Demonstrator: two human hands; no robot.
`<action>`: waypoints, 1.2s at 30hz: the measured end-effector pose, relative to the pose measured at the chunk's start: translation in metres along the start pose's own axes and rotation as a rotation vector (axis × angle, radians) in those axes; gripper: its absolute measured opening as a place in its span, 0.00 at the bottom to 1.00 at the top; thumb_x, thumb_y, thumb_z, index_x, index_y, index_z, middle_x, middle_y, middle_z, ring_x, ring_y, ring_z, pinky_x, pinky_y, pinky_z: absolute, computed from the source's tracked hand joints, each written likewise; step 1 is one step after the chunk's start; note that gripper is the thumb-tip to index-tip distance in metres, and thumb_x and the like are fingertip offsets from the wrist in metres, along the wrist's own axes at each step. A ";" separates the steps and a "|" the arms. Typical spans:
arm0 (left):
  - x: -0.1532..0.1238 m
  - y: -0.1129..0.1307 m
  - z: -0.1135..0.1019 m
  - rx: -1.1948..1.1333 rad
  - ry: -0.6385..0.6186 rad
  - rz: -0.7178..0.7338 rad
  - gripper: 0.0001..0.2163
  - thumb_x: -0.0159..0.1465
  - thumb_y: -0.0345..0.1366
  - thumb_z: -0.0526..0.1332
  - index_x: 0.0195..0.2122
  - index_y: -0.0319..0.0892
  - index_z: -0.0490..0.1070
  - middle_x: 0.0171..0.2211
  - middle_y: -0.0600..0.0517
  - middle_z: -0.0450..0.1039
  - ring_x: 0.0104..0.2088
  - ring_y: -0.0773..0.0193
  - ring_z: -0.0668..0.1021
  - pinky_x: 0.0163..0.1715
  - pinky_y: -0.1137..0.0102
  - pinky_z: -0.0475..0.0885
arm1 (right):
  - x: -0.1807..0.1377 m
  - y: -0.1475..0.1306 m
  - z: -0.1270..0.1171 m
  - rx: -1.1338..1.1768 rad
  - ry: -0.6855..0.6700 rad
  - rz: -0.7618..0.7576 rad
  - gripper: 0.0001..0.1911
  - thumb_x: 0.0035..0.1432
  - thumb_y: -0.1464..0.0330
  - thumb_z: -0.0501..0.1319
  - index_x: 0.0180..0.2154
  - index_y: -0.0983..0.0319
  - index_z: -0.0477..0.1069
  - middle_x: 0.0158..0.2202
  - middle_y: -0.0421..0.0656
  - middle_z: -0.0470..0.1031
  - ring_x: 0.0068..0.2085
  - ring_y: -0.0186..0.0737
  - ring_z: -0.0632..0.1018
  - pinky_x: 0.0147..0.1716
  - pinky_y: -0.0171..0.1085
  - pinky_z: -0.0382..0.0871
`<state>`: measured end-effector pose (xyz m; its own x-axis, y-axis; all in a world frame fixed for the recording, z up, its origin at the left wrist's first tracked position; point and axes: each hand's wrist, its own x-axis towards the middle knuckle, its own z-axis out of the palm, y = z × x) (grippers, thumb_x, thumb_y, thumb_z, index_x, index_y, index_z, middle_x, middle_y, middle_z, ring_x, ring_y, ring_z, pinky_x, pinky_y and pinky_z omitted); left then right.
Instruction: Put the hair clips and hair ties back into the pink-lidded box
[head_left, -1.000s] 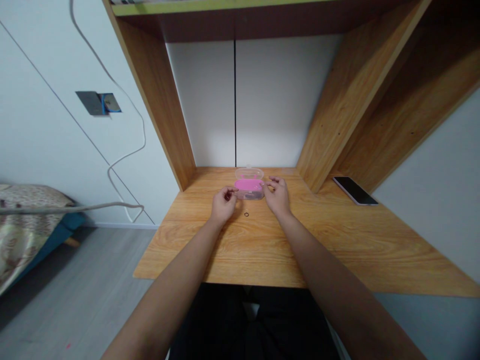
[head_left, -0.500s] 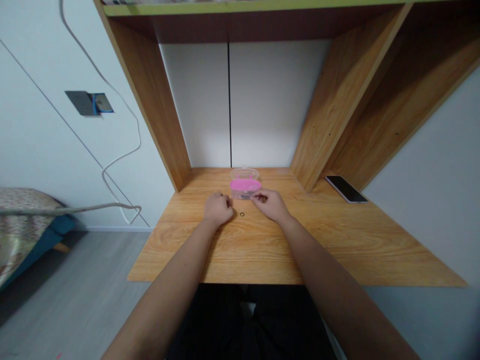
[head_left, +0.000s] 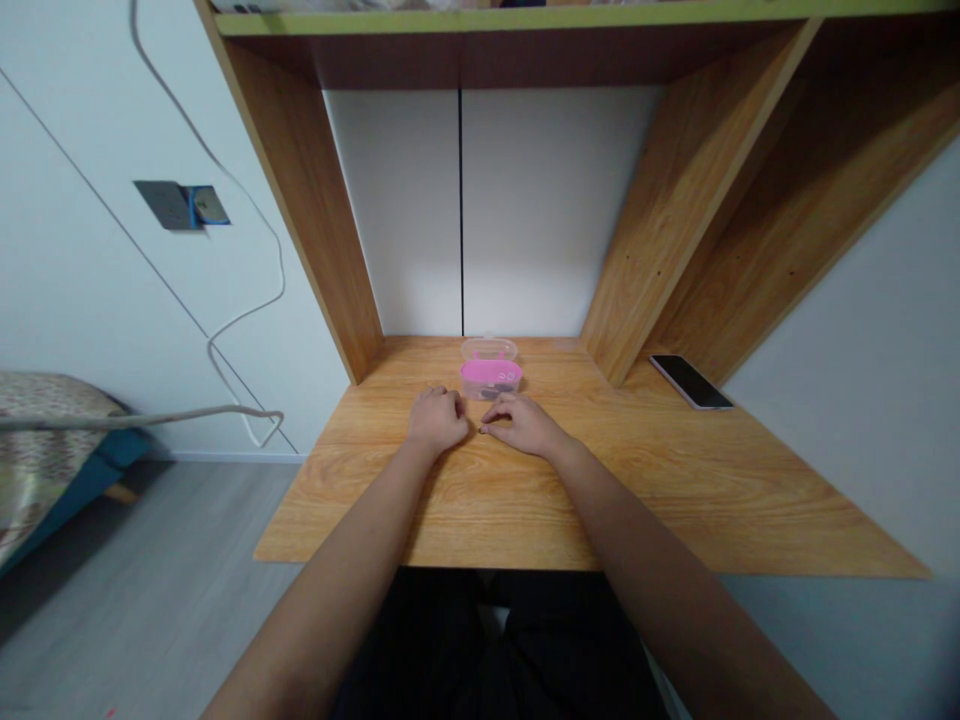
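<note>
A small pink box (head_left: 490,377) with its clear lid open stands near the back of the wooden desk (head_left: 675,500). My left hand (head_left: 436,420) rests on the desk just in front of it, fingers curled into a loose fist. My right hand (head_left: 523,424) lies close beside it, fingertips pinched together on the desk surface where a tiny dark ring lay; the ring is hidden under the fingers.
A black phone (head_left: 690,381) lies on the desk at the right, by the slanted wooden side panel (head_left: 660,220). A white cable (head_left: 240,320) hangs on the left wall below a socket plate (head_left: 180,204). A bed corner (head_left: 45,440) shows at far left.
My right hand has moved from the pink box down and left to the spot of the small ring. My left hand has closed and settled on the desk.
</note>
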<state>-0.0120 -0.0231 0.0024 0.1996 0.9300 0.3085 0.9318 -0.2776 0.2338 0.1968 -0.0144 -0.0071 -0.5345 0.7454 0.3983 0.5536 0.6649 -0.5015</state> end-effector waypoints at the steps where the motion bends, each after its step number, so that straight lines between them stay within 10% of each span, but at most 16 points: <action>1: 0.000 0.000 0.000 0.003 0.002 -0.003 0.09 0.56 0.34 0.60 0.34 0.39 0.79 0.35 0.40 0.76 0.41 0.48 0.76 0.41 0.61 0.70 | 0.000 0.000 0.001 0.002 0.002 0.001 0.05 0.57 0.64 0.69 0.35 0.58 0.81 0.37 0.44 0.78 0.40 0.42 0.78 0.43 0.41 0.69; 36: 0.004 0.003 0.008 -0.471 0.045 0.177 0.08 0.66 0.31 0.56 0.41 0.41 0.76 0.38 0.48 0.80 0.36 0.62 0.78 0.39 0.70 0.71 | 0.000 -0.007 0.002 0.027 -0.029 -0.043 0.02 0.56 0.69 0.69 0.34 0.57 0.80 0.40 0.42 0.73 0.46 0.42 0.74 0.49 0.44 0.67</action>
<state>-0.0055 -0.0185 -0.0034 0.3191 0.8505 0.4181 0.6450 -0.5182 0.5616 0.1922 -0.0193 -0.0049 -0.5757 0.7145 0.3977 0.5124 0.6942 -0.5054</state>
